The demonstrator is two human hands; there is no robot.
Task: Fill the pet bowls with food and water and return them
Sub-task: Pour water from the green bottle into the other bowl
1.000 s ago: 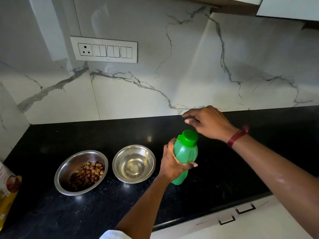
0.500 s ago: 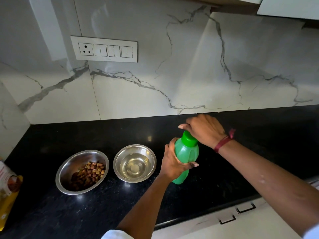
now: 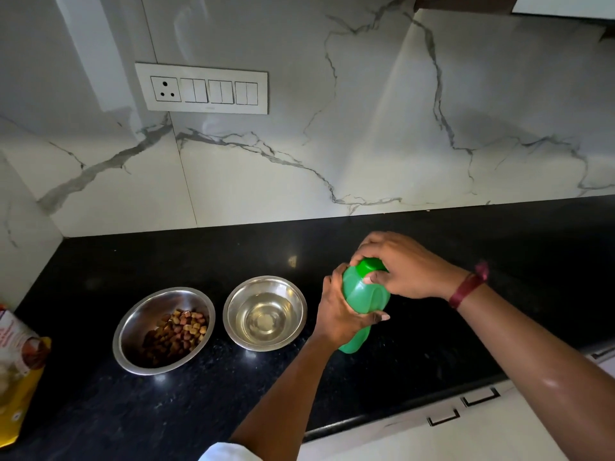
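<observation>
The left hand (image 3: 337, 316) was wrapped around the middle of the green bottle (image 3: 364, 296), fingers and thumb curled tight on it, while it stood upright on the black counter (image 3: 466, 327) near the front edge. The right hand (image 3: 404, 267) closed over the bottle's green cap (image 3: 367, 265), fingertips curled round its rim. Just left of the bottle sat the water bowl (image 3: 240, 294), and beside that the kibble bowl (image 3: 144, 316). A food bag (image 3: 20, 361) lay at the counter's left edge.

switch panel (image 3: 201, 88), probably drawer handles (image 3: 444, 421)
</observation>
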